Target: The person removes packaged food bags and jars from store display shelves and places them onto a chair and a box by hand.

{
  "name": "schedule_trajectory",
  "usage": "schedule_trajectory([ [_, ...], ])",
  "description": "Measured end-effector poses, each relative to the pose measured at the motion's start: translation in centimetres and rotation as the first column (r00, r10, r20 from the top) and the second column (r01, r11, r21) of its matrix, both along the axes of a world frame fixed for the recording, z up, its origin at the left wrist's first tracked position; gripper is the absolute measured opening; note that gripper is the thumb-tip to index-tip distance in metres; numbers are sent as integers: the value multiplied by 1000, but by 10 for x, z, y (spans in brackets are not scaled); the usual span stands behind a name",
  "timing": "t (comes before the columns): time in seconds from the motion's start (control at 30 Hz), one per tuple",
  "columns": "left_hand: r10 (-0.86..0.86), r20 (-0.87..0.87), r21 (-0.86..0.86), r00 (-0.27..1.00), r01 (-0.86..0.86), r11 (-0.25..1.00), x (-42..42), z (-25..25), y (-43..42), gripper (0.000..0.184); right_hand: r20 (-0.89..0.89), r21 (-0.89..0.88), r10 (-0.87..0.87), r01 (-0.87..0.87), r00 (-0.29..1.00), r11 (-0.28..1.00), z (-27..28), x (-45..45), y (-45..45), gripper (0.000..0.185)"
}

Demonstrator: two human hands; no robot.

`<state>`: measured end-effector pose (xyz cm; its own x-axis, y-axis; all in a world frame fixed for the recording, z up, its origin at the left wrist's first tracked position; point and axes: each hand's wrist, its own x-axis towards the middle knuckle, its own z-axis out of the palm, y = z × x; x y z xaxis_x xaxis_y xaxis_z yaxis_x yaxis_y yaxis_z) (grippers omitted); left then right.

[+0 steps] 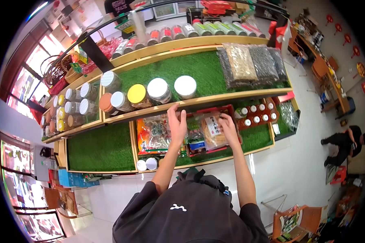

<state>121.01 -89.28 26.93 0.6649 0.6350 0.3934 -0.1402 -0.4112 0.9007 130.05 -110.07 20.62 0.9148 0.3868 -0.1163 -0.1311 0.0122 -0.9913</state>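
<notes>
My left hand [177, 126] is raised in front of the upper shelf's wooden edge, fingers stretched up and apart, with nothing in it. Beneath and beside it lies a large clear bag [155, 135] with orange-red print on the lower shelf. My right hand [228, 128] has its fingers bent over the upper right edge of a clear food packet [213, 131] with a white label. That packet leans in a dark red crate [232, 111]. Another packet with a blue-and-white lower part [196, 141] sits at its left, inside the crate.
Lidded jars [159, 90] and bulky plastic bags [241, 60] stand on the upper green turf shelf. Red-brown bottles with white caps [257, 115] are right of the crate. A chair [298, 222] stands behind at right; a person in dark clothes [344, 146] is farther off.
</notes>
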Motion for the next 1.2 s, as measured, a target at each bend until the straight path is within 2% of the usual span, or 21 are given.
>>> schedule_trajectory([
  [0.03,-1,13,-35,1000,2,999,9,5,5,37,100,25,34,-37,994,999,13,16,20,41],
  [0.1,26,-77,20,997,-24,999,25,7,16,42,87,56,81,-86,993,995,52,38,56,41],
  [0.13,37,-98,102,994,-27,994,29,5,19,46,170,-4,71,-72,983,997,63,49,72,41],
  [0.17,35,-120,84,992,-25,996,34,7,19,49,251,-60,67,-54,966,997,71,58,88,41],
  [0.23,64,-103,95,993,-54,994,38,9,18,54,279,-32,108,-103,954,994,83,71,113,46],
  [0.3,47,-89,-68,995,-53,996,45,3,21,57,382,-75,90,-66,920,995,81,86,138,50],
  [0.37,45,-115,-114,992,-58,992,52,-4,26,60,385,-90,120,-92,915,992,81,93,156,56],
  [0.43,-45,-84,-259,995,22,966,58,-8,33,60,632,-202,162,-41,757,979,45,117,171,53],
  [0.47,-9,-71,-266,997,-11,964,61,-7,34,60,446,-163,317,-272,837,948,68,109,168,50],
  [0.5,-20,-53,-327,998,1,945,63,-4,33,59,324,-126,303,-277,896,953,64,109,171,49],
  [0.53,-30,-36,-383,999,14,923,64,-2,34,58,292,-170,322,-282,901,944,61,112,170,49],
  [0.63,37,-201,-354,979,-108,929,68,12,29,58,295,-223,359,-302,885,927,59,113,165,49],
  [0.67,60,-131,-309,990,-98,946,69,15,23,59,330,-227,343,-279,880,933,57,112,163,49],
  [0.7,165,-139,-36,976,-171,985,72,5,20,60,312,-210,352,-297,883,932,57,113,161,48],
  [0.77,229,-134,126,964,-212,969,69,11,7,61,291,-102,403,-391,868,915,44,125,156,47],
  [0.83,263,-112,147,958,-246,958,68,12,-6,62,298,-32,380,-389,875,921,56,121,149,47],
  [0.9,299,-106,104,948,-288,952,69,14,-20,61,263,0,436,-452,861,892,86,107,137,49],
  [0.97,279,-9,70,960,-278,958,67,24,-36,63,147,239,433,-456,890,857,97,96,123,53],
  [1.03,255,69,21,964,-257,966,62,34,-51,62,161,267,451,-478,878,837,98,89,105,62],
  [1.13,242,135,97,961,-256,962,50,32,-66,65,47,380,454,-437,890,815,111,66,79,77],
  [1.2,124,264,-208,957,-69,976,34,39,-81,73,6,412,523,-479,852,775,103,50,65,78],
])
